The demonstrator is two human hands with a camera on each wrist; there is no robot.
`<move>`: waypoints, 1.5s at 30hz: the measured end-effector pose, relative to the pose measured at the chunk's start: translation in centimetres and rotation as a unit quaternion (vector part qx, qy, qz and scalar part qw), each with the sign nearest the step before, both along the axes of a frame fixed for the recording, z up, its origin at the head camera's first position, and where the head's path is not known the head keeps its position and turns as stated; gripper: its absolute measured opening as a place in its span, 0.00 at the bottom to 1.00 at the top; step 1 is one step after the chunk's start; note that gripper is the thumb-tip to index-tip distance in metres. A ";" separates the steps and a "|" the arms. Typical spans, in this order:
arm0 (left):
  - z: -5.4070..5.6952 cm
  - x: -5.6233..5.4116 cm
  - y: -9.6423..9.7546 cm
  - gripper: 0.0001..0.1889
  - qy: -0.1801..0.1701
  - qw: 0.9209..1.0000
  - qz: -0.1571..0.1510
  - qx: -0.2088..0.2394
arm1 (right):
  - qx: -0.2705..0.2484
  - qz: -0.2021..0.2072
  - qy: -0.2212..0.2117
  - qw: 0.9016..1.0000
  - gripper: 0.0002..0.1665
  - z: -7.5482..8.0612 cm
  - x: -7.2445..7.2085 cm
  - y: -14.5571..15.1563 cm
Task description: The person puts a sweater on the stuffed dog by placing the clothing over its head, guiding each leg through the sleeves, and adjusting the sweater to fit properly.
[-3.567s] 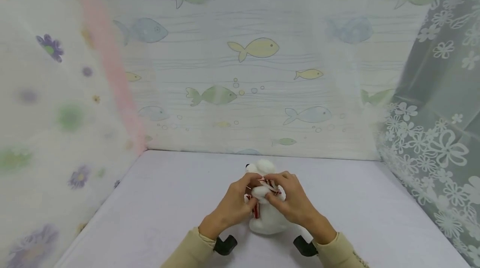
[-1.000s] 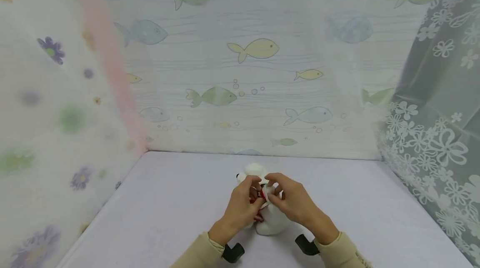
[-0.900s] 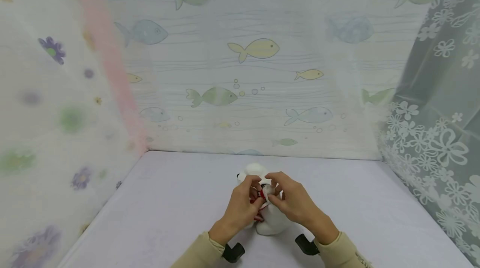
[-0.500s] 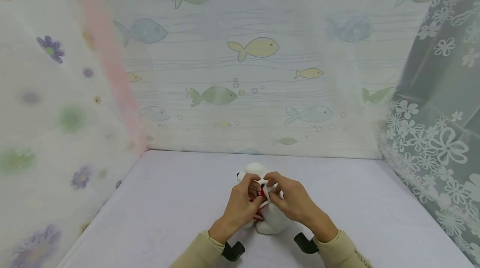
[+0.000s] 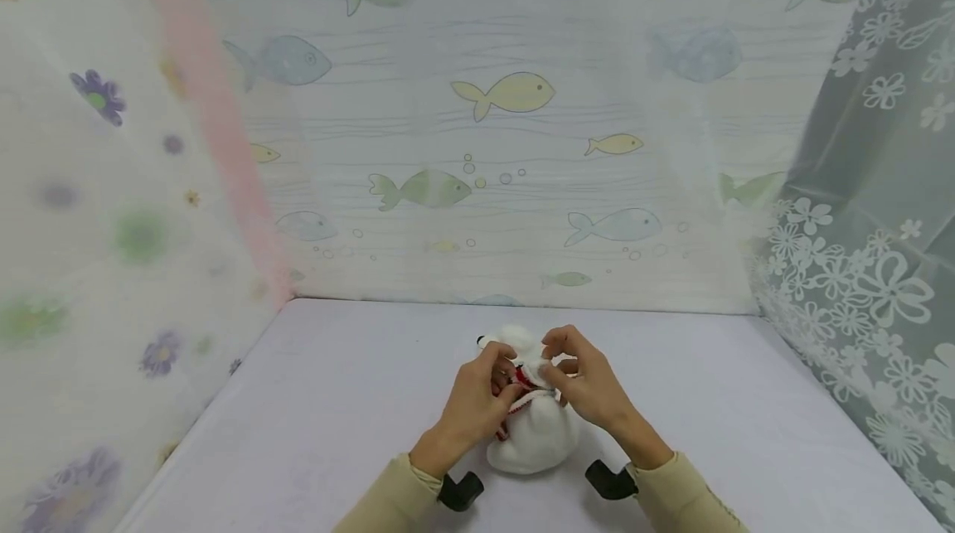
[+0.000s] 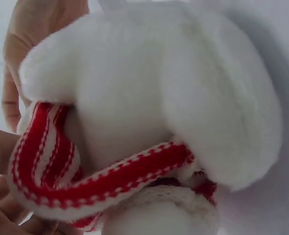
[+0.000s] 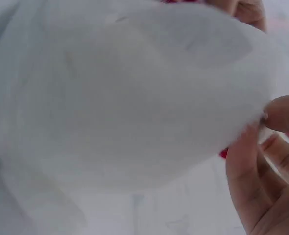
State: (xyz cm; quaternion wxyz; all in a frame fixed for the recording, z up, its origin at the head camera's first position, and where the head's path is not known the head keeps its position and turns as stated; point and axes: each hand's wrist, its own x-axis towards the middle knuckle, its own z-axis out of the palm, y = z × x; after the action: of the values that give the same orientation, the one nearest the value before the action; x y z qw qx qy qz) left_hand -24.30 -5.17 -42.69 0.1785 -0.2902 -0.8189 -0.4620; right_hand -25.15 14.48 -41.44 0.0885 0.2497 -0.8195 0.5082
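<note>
A white plush bear (image 5: 533, 433) sits on the table between the two hands, its head (image 5: 516, 338) turned to the far left. Round its neck runs a red-and-white knitted scarf (image 6: 105, 186), which makes a loop beside the body in the left wrist view. My left hand (image 5: 477, 396) pinches the scarf at the bear's neck. On the other side, my right hand (image 5: 593, 384) has thumb and forefinger together by the bear's neck. The right wrist view shows these fingertips (image 7: 250, 134) pinching a small edge, with bits of red beside them; most of that piece is hidden.
The table (image 5: 358, 400) has a white cover. Behind it hangs a fish-print curtain (image 5: 515, 185), with a flowered sheet (image 5: 97, 268) at left and a lace-patterned one (image 5: 880, 284) at right. Black wrist mounts (image 5: 460, 491) stick out below the sleeves.
My right hand has moved up and slightly right, away from the left hand. The bear has shifted a little, baring more of its back and scarf. The left hand stays at the neck.
</note>
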 end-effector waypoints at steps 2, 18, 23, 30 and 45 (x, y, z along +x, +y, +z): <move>0.0 0.0 0.0 0.19 -0.009 1.000 -0.001 0.000 | 0.047 -0.018 0.025 0.998 0.22 0.4 0.3 -0.1; 0.0 0.1 0.7 0.21 0.049 0.996 0.045 -0.066 | 0.086 0.010 0.020 0.996 0.17 0.9 0.3 0.3; -0.1 -0.2 0.3 0.20 0.059 0.992 0.074 -0.080 | -0.029 0.022 -0.112 0.993 0.18 1.2 0.3 0.4; 0.8 -0.1 -1.3 0.11 -0.016 0.996 0.056 -0.070 | -0.004 0.006 -0.116 0.993 0.16 3.9 2.1 -0.4; 3.2 0.1 -3.9 0.12 -0.156 0.976 0.033 -0.151 | 0.036 -0.018 -0.103 0.994 0.24 1.5 0.6 0.8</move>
State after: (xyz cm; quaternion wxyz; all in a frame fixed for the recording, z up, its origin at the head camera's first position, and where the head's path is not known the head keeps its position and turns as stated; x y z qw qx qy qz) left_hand -24.16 -9.09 -39.53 0.0179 -0.2111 -0.9059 -0.3666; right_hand -24.60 15.29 -39.98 0.0037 0.1848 -0.8463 0.4996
